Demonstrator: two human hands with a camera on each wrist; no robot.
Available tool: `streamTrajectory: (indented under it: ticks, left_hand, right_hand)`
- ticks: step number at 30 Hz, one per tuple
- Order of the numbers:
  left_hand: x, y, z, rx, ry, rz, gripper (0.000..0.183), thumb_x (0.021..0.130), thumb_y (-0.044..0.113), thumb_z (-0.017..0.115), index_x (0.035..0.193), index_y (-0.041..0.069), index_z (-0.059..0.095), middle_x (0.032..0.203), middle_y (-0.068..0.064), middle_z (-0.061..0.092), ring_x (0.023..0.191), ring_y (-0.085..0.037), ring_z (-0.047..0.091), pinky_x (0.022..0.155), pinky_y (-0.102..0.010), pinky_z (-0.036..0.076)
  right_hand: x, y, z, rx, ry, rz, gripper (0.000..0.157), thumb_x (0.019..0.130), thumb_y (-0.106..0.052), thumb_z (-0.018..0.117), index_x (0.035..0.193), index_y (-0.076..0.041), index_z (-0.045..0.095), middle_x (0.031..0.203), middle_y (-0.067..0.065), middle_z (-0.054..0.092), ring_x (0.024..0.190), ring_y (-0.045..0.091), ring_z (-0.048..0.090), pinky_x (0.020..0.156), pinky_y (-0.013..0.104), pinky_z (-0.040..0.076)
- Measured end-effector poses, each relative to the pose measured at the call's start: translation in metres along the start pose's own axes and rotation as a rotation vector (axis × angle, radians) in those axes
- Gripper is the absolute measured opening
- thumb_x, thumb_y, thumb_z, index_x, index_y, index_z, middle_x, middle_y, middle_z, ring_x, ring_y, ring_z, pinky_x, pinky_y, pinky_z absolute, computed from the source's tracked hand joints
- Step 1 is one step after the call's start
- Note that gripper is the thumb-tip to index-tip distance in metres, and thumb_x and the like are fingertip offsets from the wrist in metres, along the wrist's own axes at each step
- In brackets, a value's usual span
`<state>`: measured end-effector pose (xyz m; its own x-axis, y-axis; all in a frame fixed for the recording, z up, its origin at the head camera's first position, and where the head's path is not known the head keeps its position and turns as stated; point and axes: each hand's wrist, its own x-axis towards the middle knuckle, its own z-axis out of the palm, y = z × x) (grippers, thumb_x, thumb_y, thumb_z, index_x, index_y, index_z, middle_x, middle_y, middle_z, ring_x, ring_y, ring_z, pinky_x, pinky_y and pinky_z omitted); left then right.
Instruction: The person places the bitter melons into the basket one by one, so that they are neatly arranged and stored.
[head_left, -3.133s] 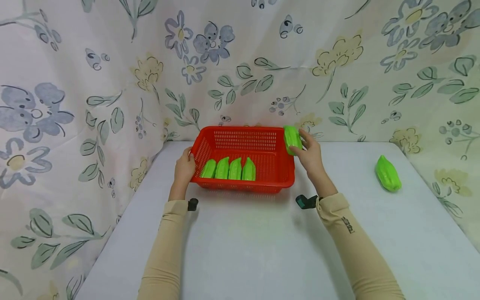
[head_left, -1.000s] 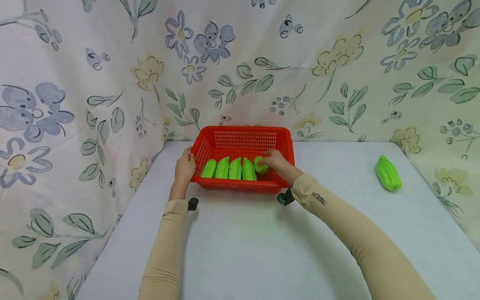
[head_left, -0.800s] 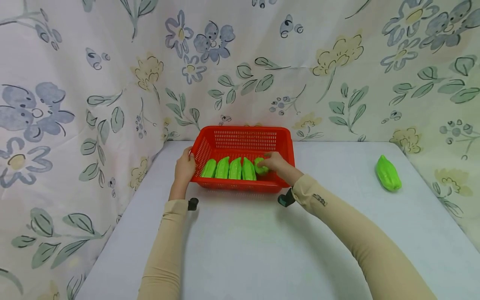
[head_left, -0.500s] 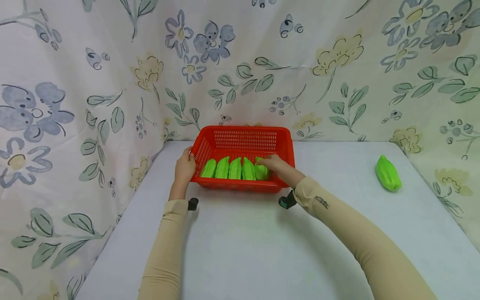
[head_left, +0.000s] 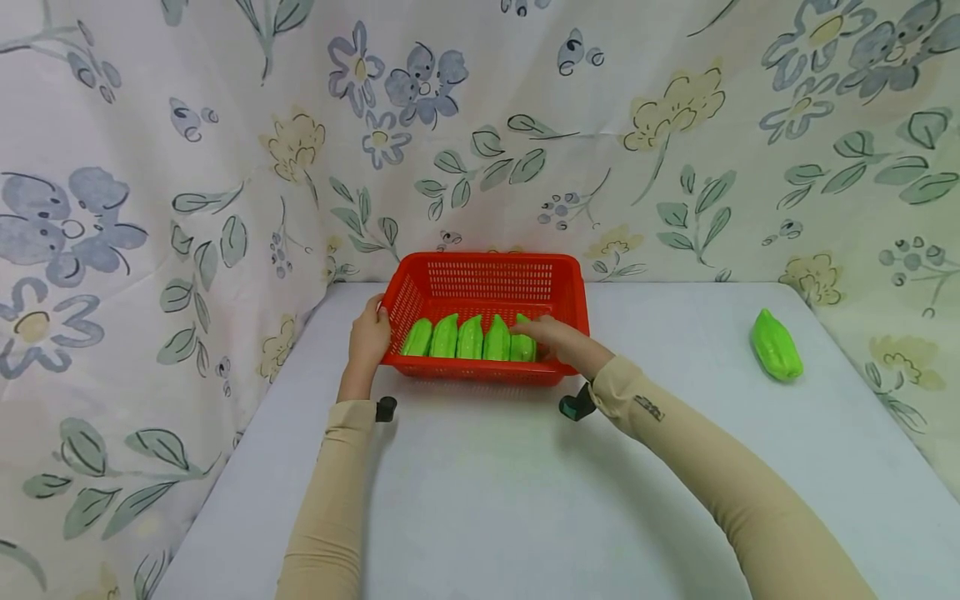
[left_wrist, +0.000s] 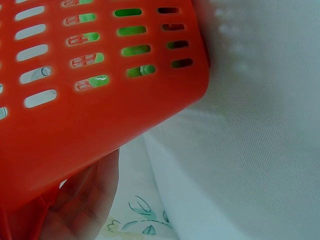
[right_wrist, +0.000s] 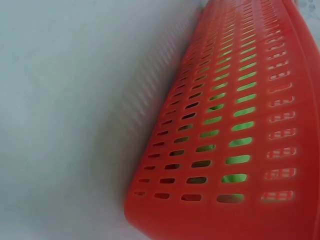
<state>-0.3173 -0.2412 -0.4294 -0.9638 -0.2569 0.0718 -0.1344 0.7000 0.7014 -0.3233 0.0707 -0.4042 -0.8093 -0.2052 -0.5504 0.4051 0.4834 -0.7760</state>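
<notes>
A red plastic basket (head_left: 487, 371) with slotted walls stands at the back of the table. Inside, several bright green, ridged, pointed vegetables (head_left: 470, 337) lean in a row along the near wall. My left hand (head_left: 369, 335) grips the basket's left rim; its fingers (left_wrist: 95, 195) show under the rim in the left wrist view. Reaching over the near right rim, my right hand (head_left: 557, 337) curves round the rightmost green vegetable (head_left: 522, 346), whose tip pokes up above the fingers. In the right wrist view the basket wall hides that hand.
One more green vegetable (head_left: 776, 346) lies on the white table (head_left: 480, 483) to the right, well apart from the basket. A flowered curtain (head_left: 480, 125) hangs directly behind the basket and along the left side.
My right hand has carried a green vegetable from above the basket's right rim into the row's right end. There it has gone from slanted to upright. My left hand has stayed put.
</notes>
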Motion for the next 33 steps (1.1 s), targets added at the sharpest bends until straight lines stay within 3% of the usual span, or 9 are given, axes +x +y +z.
streamTrajectory:
  ticks: [8, 14, 23, 33]
  left_hand:
    - [-0.001, 0.000, 0.000, -0.003, -0.002, 0.007, 0.047, 0.106, 0.024, 0.031, 0.151, 0.011, 0.034, 0.144, -0.022, 0.050, 0.118, -0.038, 0.057, 0.100, -0.055, 0.044]
    - [-0.001, 0.000, 0.000, -0.004, -0.004, 0.005, 0.047, 0.106, 0.024, 0.031, 0.151, 0.011, 0.034, 0.144, -0.022, 0.049, 0.118, -0.038, 0.056, 0.100, -0.055, 0.043]
    - [-0.002, 0.000, -0.001, -0.007, 0.000, 0.015, 0.047, 0.106, 0.023, 0.031, 0.151, 0.010, 0.034, 0.143, -0.023, 0.050, 0.118, -0.038, 0.056, 0.100, -0.055, 0.044]
    - [-0.001, 0.000, 0.000, -0.005, 0.001, 0.013, 0.047, 0.106, 0.023, 0.031, 0.151, 0.010, 0.034, 0.143, -0.023, 0.050, 0.118, -0.039, 0.057, 0.100, -0.055, 0.044]
  right_hand:
    - [0.000, 0.000, -0.002, -0.034, 0.006, -0.017, 0.072, 0.093, -0.040, 0.061, 0.148, -0.005, 0.032, 0.146, 0.016, 0.041, 0.127, 0.033, 0.045, 0.107, 0.048, 0.043]
    - [-0.002, -0.003, -0.004, 0.011, 0.014, -0.020, 0.073, 0.092, -0.039, 0.062, 0.150, -0.007, 0.030, 0.150, 0.015, 0.036, 0.131, 0.034, 0.042, 0.107, 0.048, 0.043]
    - [-0.006, -0.013, -0.007, 0.054, 0.049, -0.036, 0.075, 0.093, -0.037, 0.061, 0.153, -0.009, 0.025, 0.157, 0.013, 0.027, 0.143, 0.033, 0.030, 0.114, 0.052, 0.034]
    - [-0.014, -0.022, -0.011, 0.059, 0.108, -0.119, 0.082, 0.093, -0.042, 0.061, 0.156, -0.014, 0.018, 0.161, 0.010, 0.022, 0.144, 0.034, 0.028, 0.115, 0.055, 0.029]
